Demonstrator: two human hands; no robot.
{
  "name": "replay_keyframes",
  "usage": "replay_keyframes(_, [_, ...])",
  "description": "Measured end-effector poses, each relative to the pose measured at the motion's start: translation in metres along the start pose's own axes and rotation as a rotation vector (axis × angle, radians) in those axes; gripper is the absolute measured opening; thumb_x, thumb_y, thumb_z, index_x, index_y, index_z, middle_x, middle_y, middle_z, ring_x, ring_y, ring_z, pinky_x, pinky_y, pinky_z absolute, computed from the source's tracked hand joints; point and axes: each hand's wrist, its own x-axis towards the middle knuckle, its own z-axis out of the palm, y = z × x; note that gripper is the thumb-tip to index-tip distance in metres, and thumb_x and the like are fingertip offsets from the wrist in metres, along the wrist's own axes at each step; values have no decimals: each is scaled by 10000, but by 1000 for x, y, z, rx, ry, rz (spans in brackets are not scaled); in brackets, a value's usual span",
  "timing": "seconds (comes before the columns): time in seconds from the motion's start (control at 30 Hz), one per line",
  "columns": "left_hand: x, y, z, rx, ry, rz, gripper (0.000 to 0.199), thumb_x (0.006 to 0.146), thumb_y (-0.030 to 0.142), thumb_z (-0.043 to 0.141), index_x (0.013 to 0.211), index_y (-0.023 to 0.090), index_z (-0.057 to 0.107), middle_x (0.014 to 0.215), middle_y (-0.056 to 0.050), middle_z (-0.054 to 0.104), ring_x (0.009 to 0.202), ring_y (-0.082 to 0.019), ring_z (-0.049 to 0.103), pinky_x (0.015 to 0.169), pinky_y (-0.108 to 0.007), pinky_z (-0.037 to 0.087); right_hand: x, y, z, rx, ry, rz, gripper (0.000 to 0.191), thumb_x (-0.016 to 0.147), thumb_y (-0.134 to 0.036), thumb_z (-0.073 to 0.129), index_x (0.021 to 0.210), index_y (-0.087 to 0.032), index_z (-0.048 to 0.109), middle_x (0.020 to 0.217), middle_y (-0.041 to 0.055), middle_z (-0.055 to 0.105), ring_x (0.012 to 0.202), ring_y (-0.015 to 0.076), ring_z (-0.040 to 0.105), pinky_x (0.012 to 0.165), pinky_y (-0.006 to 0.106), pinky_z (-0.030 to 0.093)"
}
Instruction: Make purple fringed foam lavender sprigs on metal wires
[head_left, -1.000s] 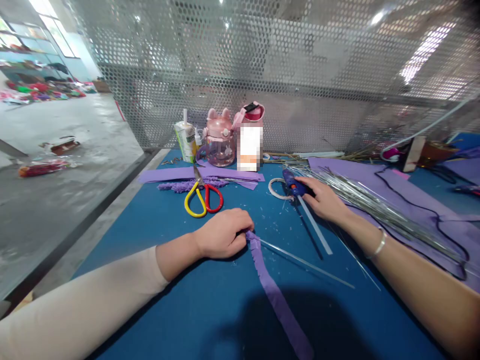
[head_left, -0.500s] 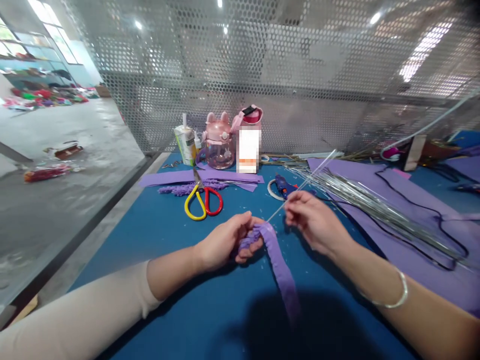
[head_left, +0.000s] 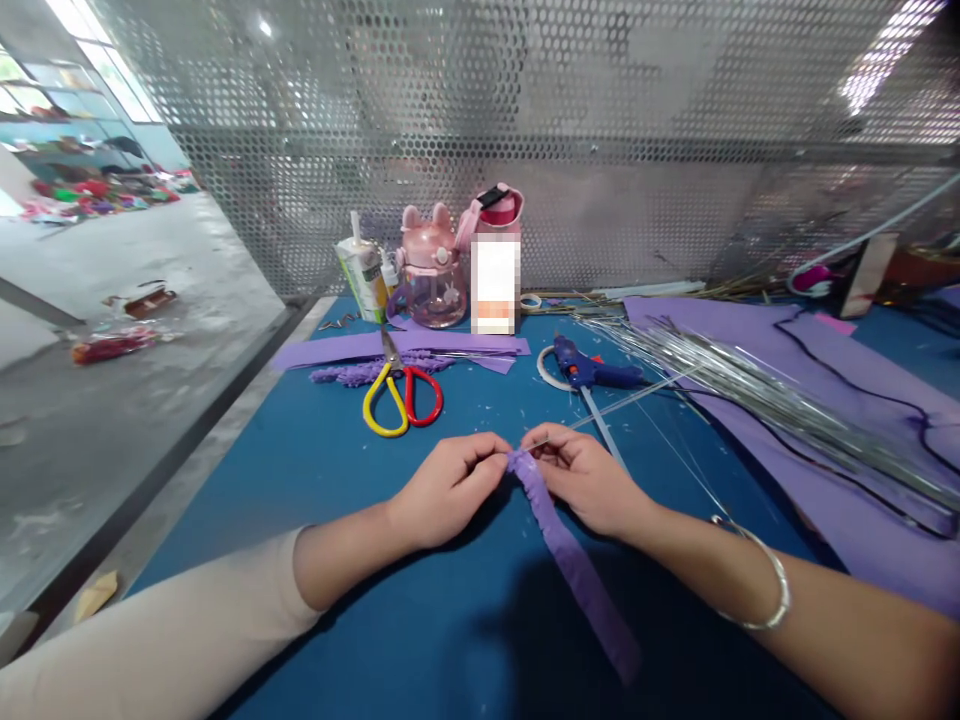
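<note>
A long purple strip (head_left: 559, 535) with a ruffled edge runs down toward the table's near side. My left hand (head_left: 454, 490) is closed, its thumb and fingers pinching the gathered top end of this strip. Close beside it, my right hand (head_left: 592, 485) is closed on a thin silvery wire (head_left: 630, 398) at the strip's top. The wire's long end points up and right, past the hand. The fingers of both hands nearly meet, and the part of the wire inside the strip is hidden.
Yellow-and-red-handled scissors (head_left: 397, 395) lie by purple strips (head_left: 337, 350). Behind stand a drink carton (head_left: 364, 280), a pink cup (head_left: 433, 290) and a pink bottle (head_left: 499, 210). A blue glue gun (head_left: 592, 370) with a black cord lies near a wire bundle (head_left: 750, 390) on purple sheets (head_left: 862, 460).
My right hand has come down and left to the strip's top, beside my left hand. The wire lies flatter. My left hand has turned, and its fingertips now pinch the strip's end.
</note>
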Motion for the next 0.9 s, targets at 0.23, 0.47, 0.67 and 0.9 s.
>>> replay_keyframes(0.23, [-1, -2, -2, 116, 17, 108, 203, 876, 210, 417, 892, 151, 611, 773, -6, 616, 684, -112, 522, 649, -217, 407, -1, 0, 0, 64, 42, 13, 227, 711, -361, 701, 797, -195, 571, 585, -55, 549, 475, 74, 459, 478, 205, 399])
replay_keyframes(0.47, [-3, -4, 2, 128, 57, 89, 190, 860, 242, 467, 886, 164, 638, 753, -1, 637, 649, -110, 522, 601, -216, 393, -3, -2, 3, 26, 89, 16, 248, 682, -361, 721, 789, -185, 582, 583, -46, 554, 482, 81, 471, 474, 209, 403])
replay_keyframes(0.67, [-5, -3, 4, 138, 64, 110, 181, 851, 241, 480, 874, 166, 642, 747, -1, 647, 631, -105, 526, 576, -211, 386, -5, -3, 2, -67, 59, -37, 189, 730, -337, 680, 787, -187, 581, 659, -28, 547, 565, 94, 463, 505, 209, 378])
replay_keyframes(0.9, [-4, -2, 2, 215, 44, 170, 148, 840, 221, 471, 827, 162, 606, 682, 9, 593, 582, -95, 469, 549, -211, 355, -2, -1, 1, -59, 15, -11, 158, 766, -320, 644, 783, -181, 571, 655, -32, 537, 566, 93, 465, 527, 213, 377])
